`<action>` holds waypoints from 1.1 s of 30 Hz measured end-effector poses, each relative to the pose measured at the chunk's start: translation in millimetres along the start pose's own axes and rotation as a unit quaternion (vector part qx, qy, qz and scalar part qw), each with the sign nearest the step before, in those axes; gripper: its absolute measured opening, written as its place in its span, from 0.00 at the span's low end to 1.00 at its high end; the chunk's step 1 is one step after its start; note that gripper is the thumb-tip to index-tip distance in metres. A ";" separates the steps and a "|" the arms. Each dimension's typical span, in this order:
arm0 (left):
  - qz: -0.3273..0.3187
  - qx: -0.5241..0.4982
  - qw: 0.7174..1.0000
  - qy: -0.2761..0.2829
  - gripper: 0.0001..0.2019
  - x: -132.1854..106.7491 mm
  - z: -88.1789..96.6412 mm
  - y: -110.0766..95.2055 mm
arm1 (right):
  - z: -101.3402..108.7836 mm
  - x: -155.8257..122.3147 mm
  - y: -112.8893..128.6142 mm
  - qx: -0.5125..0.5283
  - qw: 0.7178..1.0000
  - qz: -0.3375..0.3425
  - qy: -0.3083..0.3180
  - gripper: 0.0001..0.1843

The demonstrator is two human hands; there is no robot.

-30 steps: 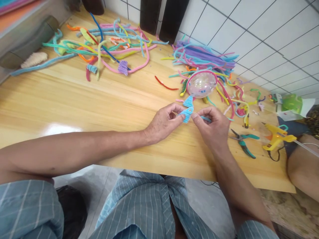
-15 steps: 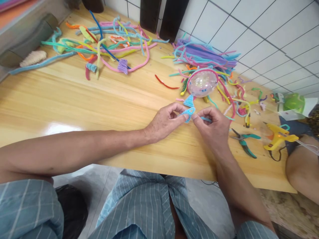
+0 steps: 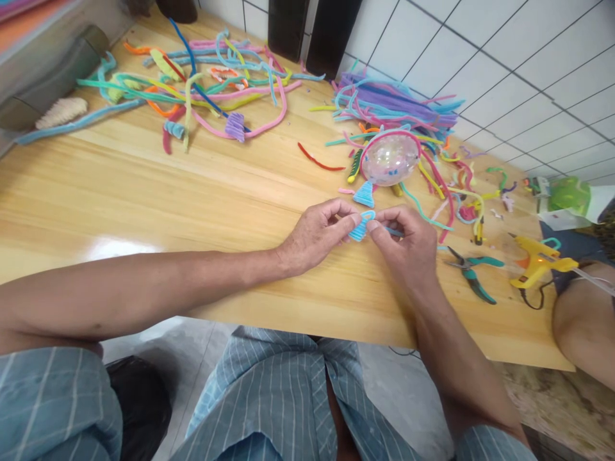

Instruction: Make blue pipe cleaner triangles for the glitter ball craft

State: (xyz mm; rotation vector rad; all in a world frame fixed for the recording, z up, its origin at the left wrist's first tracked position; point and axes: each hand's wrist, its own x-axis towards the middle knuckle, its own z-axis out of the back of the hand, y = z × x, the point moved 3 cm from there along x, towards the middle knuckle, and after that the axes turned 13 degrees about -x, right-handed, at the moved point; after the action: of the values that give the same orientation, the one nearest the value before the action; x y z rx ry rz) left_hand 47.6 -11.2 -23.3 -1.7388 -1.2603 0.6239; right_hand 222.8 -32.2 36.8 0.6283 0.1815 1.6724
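Observation:
My left hand (image 3: 317, 235) and my right hand (image 3: 407, 246) meet above the wooden table (image 3: 144, 192), both pinching a light blue pipe cleaner piece (image 3: 360, 226) folded into a small zigzag fan. The left thumb and forefinger grip its left side; the right fingers hold its right end, where a blue tail runs under the hand. Just beyond lies a second blue folded fan (image 3: 364, 194), touching a clear ball (image 3: 389, 158) ringed by a pink pipe cleaner.
Loose coloured pipe cleaners (image 3: 211, 83) spread over the far left, a purple and blue bundle (image 3: 394, 105) at the far right. Green-handled pliers (image 3: 473, 272) and a yellow glue gun (image 3: 538, 266) lie right of my hands. Another person's arm (image 3: 583, 326) is at the right edge.
The blue piece has been squeezed tighter and shifted slightly down between my fingers; both hands stay in the same place.

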 end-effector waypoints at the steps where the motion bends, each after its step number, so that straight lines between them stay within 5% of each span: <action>1: 0.000 -0.002 1.000 -0.001 0.20 -0.1 -0.1 0.0 | -0.1 0.4 0.5 0.004 1.000 0.001 0.002 0.07; 19: 0.028 -0.010 1.000 0.002 0.25 -0.6 -2.3 -4.7 | -0.9 -1.4 4.3 0.014 1.000 -0.018 0.004 0.11; 33: 0.014 0.020 1.000 -0.008 0.15 -0.9 -0.4 -6.6 | 2.4 -0.1 2.1 0.029 0.999 -0.014 0.030 0.09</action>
State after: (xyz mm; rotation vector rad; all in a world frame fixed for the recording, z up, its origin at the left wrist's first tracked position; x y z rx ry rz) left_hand 44.4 -11.4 -17.5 -1.7241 -1.2282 0.6768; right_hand 222.2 -33.2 39.8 0.6158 0.2815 1.6652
